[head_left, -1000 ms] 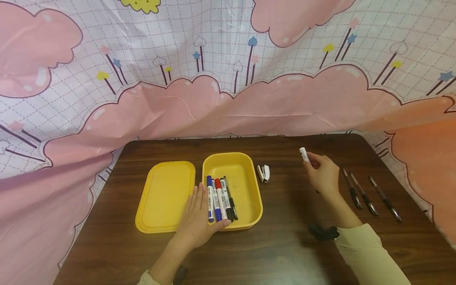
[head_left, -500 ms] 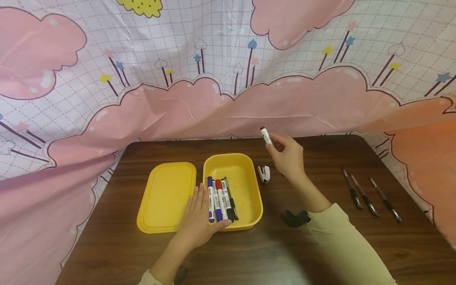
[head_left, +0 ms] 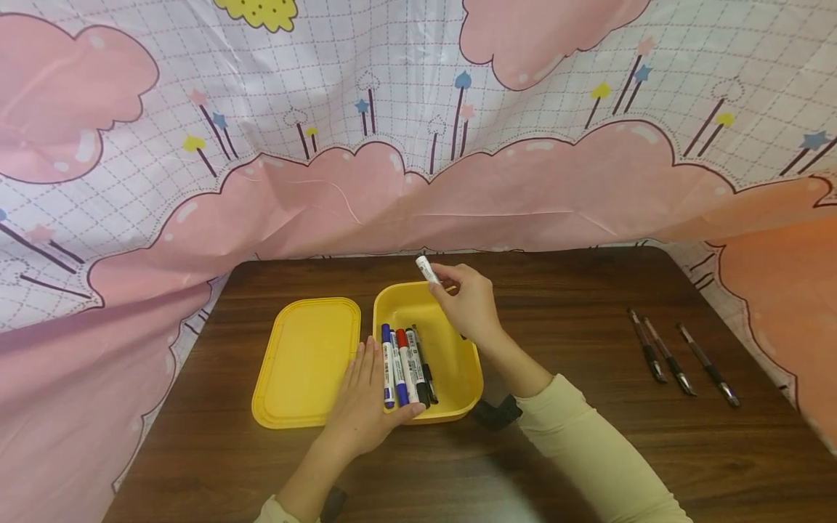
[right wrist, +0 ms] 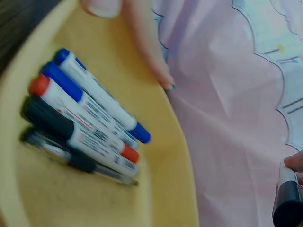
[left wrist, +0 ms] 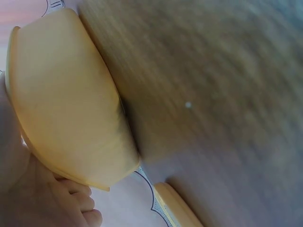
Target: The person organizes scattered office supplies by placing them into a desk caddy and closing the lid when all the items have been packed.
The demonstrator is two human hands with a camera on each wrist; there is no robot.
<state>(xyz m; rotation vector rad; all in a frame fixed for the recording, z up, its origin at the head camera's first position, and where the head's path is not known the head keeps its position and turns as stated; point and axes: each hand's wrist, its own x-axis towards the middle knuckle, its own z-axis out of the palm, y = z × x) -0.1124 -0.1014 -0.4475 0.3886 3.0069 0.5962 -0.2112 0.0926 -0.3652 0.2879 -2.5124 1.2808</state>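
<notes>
My right hand (head_left: pixel 472 303) pinches a white marker (head_left: pixel 427 269) above the far right part of a yellow box (head_left: pixel 454 370). In the right wrist view the marker's black cap (right wrist: pixel 288 204) faces the camera. My left hand (head_left: pixel 358 410) rests along the box's near left corner, fingers straight on the left side and thumb on the near rim. Inside the box lie blue-capped markers (head_left: pixel 389 374), a red-capped marker (head_left: pixel 405 367), a black-capped marker (head_left: pixel 416 370) and a black gel pen (head_left: pixel 427 374), side by side.
A yellow lid (head_left: pixel 307 363) lies flat just left of the box. Three gel pens (head_left: pixel 670 359) lie apart at the right of the dark wooden table (head_left: pixel 556 327). A patterned pink cloth (head_left: pixel 510 196) hangs behind.
My right hand has carried the marker leftward from the table's right side to over the box. It now hides the white stapler. My left hand has stayed in place.
</notes>
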